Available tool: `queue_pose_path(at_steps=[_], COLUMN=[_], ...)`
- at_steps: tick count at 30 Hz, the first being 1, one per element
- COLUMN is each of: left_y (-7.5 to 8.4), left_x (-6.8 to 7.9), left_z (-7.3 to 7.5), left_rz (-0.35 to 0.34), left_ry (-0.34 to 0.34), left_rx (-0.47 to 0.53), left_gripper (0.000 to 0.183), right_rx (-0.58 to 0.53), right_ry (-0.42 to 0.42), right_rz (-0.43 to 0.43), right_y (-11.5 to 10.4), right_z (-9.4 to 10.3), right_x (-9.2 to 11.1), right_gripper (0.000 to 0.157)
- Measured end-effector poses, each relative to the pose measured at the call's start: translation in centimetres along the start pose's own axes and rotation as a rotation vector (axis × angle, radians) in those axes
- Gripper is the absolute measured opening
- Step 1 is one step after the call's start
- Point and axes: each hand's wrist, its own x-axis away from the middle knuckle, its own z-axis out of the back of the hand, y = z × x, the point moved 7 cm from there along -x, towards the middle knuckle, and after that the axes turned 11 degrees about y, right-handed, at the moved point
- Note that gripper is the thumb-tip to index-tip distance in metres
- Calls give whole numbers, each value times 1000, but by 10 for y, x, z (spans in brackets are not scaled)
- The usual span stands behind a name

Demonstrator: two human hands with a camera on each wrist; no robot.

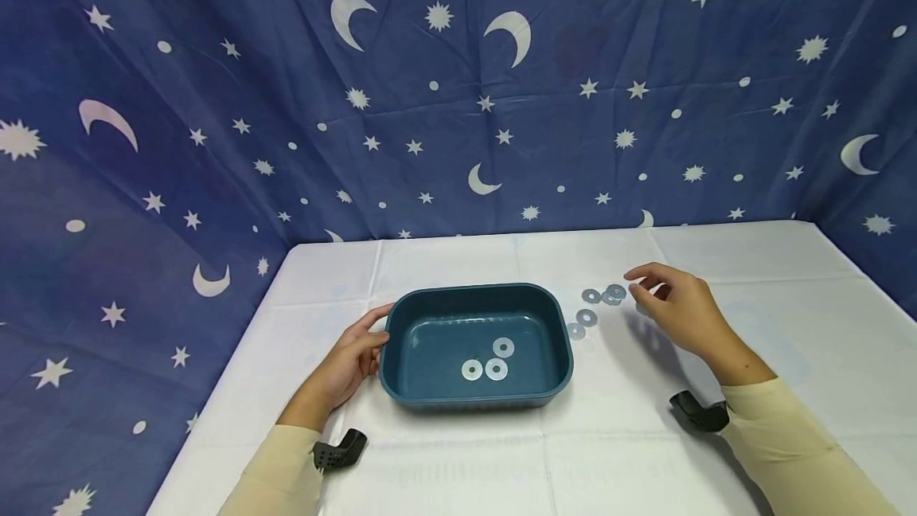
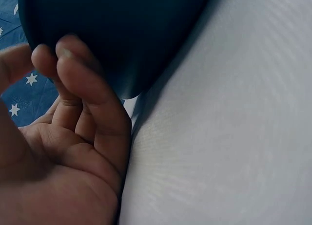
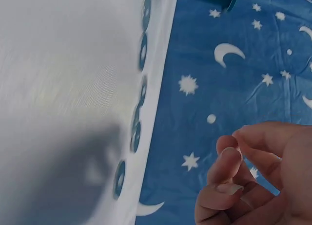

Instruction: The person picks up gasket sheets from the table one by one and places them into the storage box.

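Observation:
A dark teal plastic tub (image 1: 476,402) stands on the white table, with three metal washers (image 1: 497,369) on its floor. My left hand (image 1: 349,358) grips the tub's left end, thumb at the rim. In the left wrist view, the curled fingers (image 2: 92,91) lie against the outer wall. To the right of the tub, several flat washers (image 1: 587,318) lie loosely on the cloth, two of them overlapping. My right hand (image 1: 677,310) hovers above the far washers, fingers loosely bent and holding nothing. One washer (image 1: 641,310) is partly hidden below that hand.
A white cloth (image 1: 458,468) covers the table. Behind it and along the left hangs a blue curtain (image 1: 430,142) with moons and stars. Each wrist wears a black camera mount, one on the left (image 1: 341,450) and one on the right (image 1: 699,412).

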Motion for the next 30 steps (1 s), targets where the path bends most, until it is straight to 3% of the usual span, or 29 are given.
queue_pose_path(at_steps=[6,20,30], left_y=[2,0,1], left_x=[1,0,0], left_z=[0,0,-2], left_rz=[-7,12,0], left_ry=[-16,1,-16], left_rx=[15,4,5], left_gripper=[58,55,51], right_rx=[35,79,99], right_ry=[-8,-162,-242], right_rz=[-15,-162,-210], right_y=[13,43,60], right_z=[1,-5,-12], right_x=[-1,0,2], right_gripper=[18,27,31])
